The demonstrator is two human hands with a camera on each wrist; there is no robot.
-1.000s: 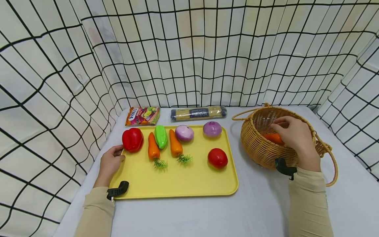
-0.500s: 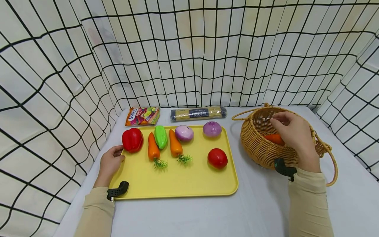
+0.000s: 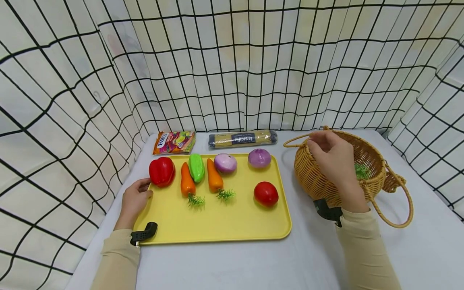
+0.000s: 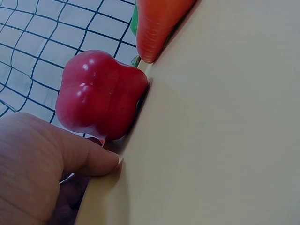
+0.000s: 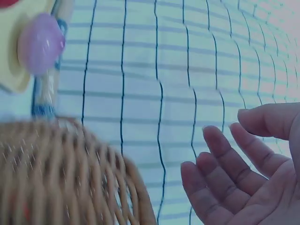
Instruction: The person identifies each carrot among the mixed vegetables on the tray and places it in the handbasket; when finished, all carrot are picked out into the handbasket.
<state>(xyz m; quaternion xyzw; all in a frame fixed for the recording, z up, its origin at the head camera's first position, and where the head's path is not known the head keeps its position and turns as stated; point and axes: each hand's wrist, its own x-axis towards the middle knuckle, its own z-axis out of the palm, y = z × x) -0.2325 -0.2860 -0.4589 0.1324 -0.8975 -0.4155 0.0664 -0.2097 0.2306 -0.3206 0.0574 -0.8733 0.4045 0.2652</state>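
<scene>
My left hand (image 3: 135, 202) pinches the left rim of the yellow tray (image 3: 217, 225), its thumb (image 4: 96, 159) on top and the other fingers mostly hidden below. Just beyond that thumb sits a red bell pepper (image 3: 162, 172). Above the left side of the wicker basket (image 3: 311, 181), my right hand (image 3: 335, 157) holds nothing. Its fingers are loosely bent and apart in the right wrist view. Green carrot leaves (image 3: 362, 171) show inside the basket; the rest of its contents is hidden behind the hand and rim.
The tray bears two carrots (image 3: 187, 180), a green vegetable (image 3: 197, 167), two purple onions (image 3: 259, 158) and a tomato (image 3: 266, 194). Behind it lie a candy bag (image 3: 175, 142) and a spaghetti pack (image 3: 243, 138). Black netting (image 3: 246, 80) over white cloth walls the table.
My right hand has moved left from over the basket's opening to its left rim, uncovering green leaves inside. The left hand and the tray have stayed put.
</scene>
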